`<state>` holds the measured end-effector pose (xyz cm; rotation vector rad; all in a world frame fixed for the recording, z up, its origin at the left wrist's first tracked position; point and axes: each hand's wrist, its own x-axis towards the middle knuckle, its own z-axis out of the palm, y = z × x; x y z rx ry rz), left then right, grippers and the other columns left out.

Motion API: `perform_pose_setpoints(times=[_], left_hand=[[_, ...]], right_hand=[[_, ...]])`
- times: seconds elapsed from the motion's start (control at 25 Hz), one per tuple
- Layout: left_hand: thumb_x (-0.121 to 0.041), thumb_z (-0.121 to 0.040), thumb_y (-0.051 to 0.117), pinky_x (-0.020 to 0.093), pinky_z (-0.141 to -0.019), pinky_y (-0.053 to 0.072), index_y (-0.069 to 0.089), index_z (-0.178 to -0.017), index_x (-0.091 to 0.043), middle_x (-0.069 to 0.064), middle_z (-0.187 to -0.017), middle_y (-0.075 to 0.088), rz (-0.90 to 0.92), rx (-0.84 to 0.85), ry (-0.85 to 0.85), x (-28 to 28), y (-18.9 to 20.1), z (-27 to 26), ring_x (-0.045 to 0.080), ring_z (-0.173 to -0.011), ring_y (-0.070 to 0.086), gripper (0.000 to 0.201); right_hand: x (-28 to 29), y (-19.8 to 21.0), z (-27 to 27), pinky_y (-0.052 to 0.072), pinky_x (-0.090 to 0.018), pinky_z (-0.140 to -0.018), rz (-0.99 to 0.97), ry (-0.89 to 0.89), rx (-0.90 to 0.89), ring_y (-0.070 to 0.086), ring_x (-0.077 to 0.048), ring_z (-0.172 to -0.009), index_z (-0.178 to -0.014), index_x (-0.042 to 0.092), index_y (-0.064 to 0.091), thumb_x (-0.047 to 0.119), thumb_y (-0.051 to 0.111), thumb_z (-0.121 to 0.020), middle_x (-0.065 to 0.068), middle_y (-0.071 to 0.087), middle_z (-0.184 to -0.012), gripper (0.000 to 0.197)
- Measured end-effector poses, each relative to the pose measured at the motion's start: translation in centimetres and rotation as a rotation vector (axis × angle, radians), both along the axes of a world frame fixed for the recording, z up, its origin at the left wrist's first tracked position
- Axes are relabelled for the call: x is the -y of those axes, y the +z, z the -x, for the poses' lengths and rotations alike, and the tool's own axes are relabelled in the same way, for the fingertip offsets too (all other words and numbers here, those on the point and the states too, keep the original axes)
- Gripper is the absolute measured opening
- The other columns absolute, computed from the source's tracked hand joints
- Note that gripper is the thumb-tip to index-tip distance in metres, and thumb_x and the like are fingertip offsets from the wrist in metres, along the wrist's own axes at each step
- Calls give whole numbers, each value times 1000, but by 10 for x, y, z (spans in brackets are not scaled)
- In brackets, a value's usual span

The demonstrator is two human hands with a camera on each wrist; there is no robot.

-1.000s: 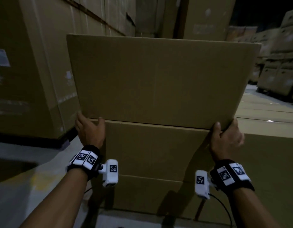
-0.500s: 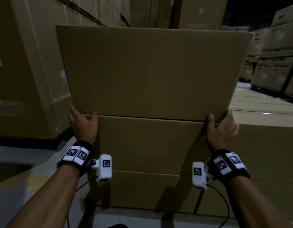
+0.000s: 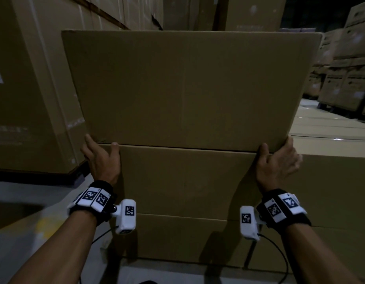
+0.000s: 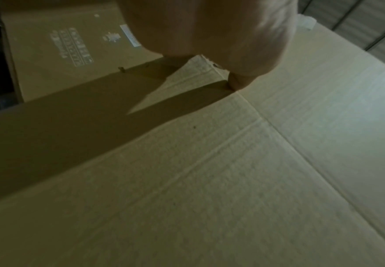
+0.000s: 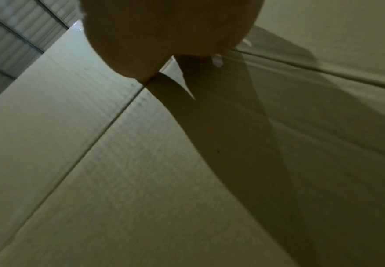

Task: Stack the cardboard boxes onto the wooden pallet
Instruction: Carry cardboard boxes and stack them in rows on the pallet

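A large plain cardboard box (image 3: 187,89) stands tilted toward me on top of a stacked box (image 3: 187,177), with a third box (image 3: 177,238) beneath. My left hand (image 3: 101,158) grips its lower left corner, thumb on the front face. My right hand (image 3: 278,162) grips the lower right corner the same way. In the left wrist view my palm (image 4: 209,27) is at the box corner, and in the right wrist view my palm (image 5: 164,36) presses against cardboard. The stack hides any pallet.
A tall stack of cartons (image 3: 34,89) stands close on the left, with a strip of grey floor (image 3: 23,232) between. More flat box tops (image 3: 331,136) lie level to the right, and further stacks (image 3: 345,78) fill the far right.
The held box has shifted slightly and its lower edge now lies closer along the top of the box beneath. Both hands keep their hold on the bottom corners.
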<state>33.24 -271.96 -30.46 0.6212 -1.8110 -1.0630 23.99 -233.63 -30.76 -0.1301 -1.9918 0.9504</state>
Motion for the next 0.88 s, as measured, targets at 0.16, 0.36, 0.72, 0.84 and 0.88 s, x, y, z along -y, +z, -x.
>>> perform_pose_setpoints(times=[0.16, 0.36, 0.72, 0.84, 0.88], left_hand=[[-35, -102, 51, 48, -116, 25, 3, -158, -11, 16, -162, 6, 12, 10, 28, -4, -5, 3, 37, -145, 21, 78], [-43, -101, 49, 49, -118, 20, -2, -159, -16, 13, -165, -1, -33, 15, 19, -8, -19, 3, 37, -149, 13, 81], [-48, -94, 60, 44, -121, 18, -7, -158, -14, 7, -166, -5, -168, 198, -32, -23, -119, -17, 31, -151, 11, 98], [-47, -91, 65, 46, -121, 21, -6, -158, -11, 6, -166, -3, -254, 301, -72, -27, -157, -27, 33, -150, 15, 104], [-46, -90, 67, 46, -120, 22, -5, -158, -11, 7, -166, -1, -286, 340, -84, -26, -167, -28, 34, -150, 16, 105]], right_hand=[[-2, -8, 3, 4, -53, -121, -44, -3, -11, 29, -37, -141, -154, 4, 20, 59, 29, -92, -24, 38, -147, 84], [-8, -23, 3, 4, -50, -124, -93, 68, -121, 20, -37, -149, -155, -1, 18, 43, 38, -99, -24, 27, -158, 74], [10, -157, -51, 7, -33, -121, 71, 188, 129, 15, -34, -150, -156, 0, 14, 16, 52, -100, -22, 15, -163, 70], [8, -204, -72, 16, -41, -122, 211, 189, 413, 21, -36, -148, -158, 7, 14, 13, 52, -101, -21, 19, -161, 69], [4, -213, -73, 19, -42, -122, 252, 202, 511, 21, -35, -148, -159, 9, 13, 15, 51, -101, -20, 19, -161, 69]])
